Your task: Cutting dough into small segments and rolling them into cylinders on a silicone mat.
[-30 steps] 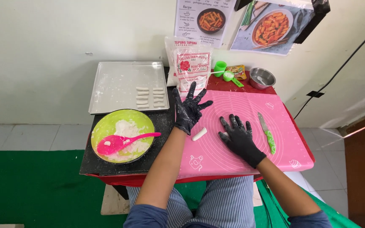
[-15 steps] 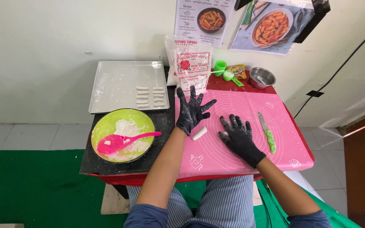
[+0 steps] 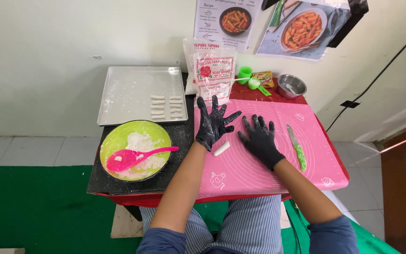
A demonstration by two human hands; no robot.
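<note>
- Head view: our left hand (image 3: 214, 123) lies flat on the pink mat (image 3: 278, 164), its black-gloved fingers spread wide and dusted with flour, gripping nothing.
- Our right hand (image 3: 261, 139) rests palm-down beside it, fingers apart, also empty.
- The dough roll (image 3: 221, 148), a short white cylinder, sits on the mat between the two hands, just below the left palm and apparently free of both.
- We judge the roll soft, light and slightly tacky; it would dent under a pinch, so it is best lifted gently along its length by the sides.
- The mat looks smooth and rubbery.
- A green bowl (image 3: 118, 138) holds lumpy white dough and a glossy pink spoon (image 3: 132, 156).
- The metal tray (image 3: 128, 91) carries similar cut pieces in two neat columns.
- A green-handled knife (image 3: 296, 147) lies right of our hand.
</note>
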